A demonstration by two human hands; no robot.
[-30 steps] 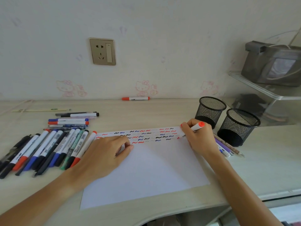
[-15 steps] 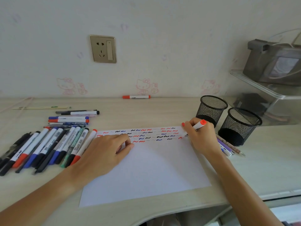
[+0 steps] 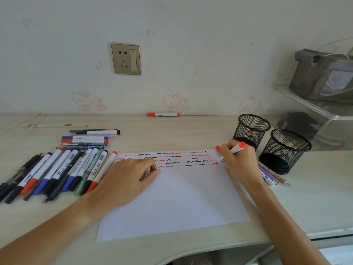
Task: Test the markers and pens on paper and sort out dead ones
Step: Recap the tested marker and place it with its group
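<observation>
I log: paper [image 3: 172, 203] under both hands; marker row [image 3: 55, 173] left of my left hand [image 3: 124, 180]; two mesh cups [image 3: 271, 142] beyond my right hand [image 3: 240, 163]; a lone marker [image 3: 163, 114] far behind, against the wall.

Table [image 3: 191, 131]: pale wood-grain, running along the wall.
Centre: a white paper sheet [image 3: 181, 203] is lying flat.
9 o'clock: a row of markers and pens [image 3: 57, 171] is lying side by side.
12 o'clock: a lone red marker [image 3: 163, 114] is lying by the wall.
2 o'clock: two black mesh cups [image 3: 252, 131] are standing upright, near each other.
3 o'clock: a few pens [image 3: 271, 175] are lying beside the sheet.
</observation>
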